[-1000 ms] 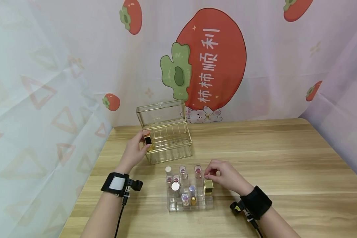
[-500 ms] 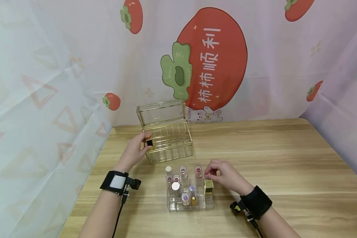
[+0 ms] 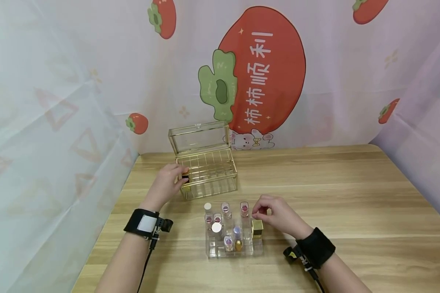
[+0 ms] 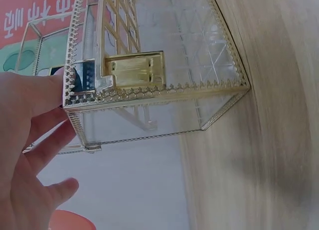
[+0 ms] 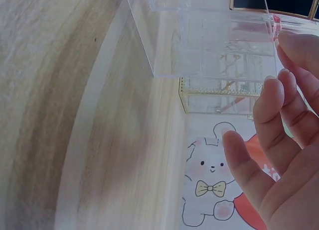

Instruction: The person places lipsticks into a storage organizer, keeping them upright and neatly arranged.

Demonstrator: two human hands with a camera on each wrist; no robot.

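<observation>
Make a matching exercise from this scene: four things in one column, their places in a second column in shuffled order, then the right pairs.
Things:
1. gold-framed glass box
2. clear acrylic rack
3. gold-and-black lipstick
4. square gold lipstick

Places:
A. right edge of the rack
B. nearest the person, full of lipsticks
C. under the left hand's fingers at the box's left end
D. behind the rack, lid up

Pairs: 1-D, 2-B, 3-C, 4-A

- Gold lipstick tube (image 3: 185, 178), square with a black end, sunk upright into the front-left corner cell of the box; its gold side (image 4: 134, 70) shows through the glass.
- Glass box (image 3: 210, 179) with gold edging and gold dividers, lid (image 3: 199, 138) standing open, set on the wooden table behind the clear lipstick rack (image 3: 233, 248).
</observation>
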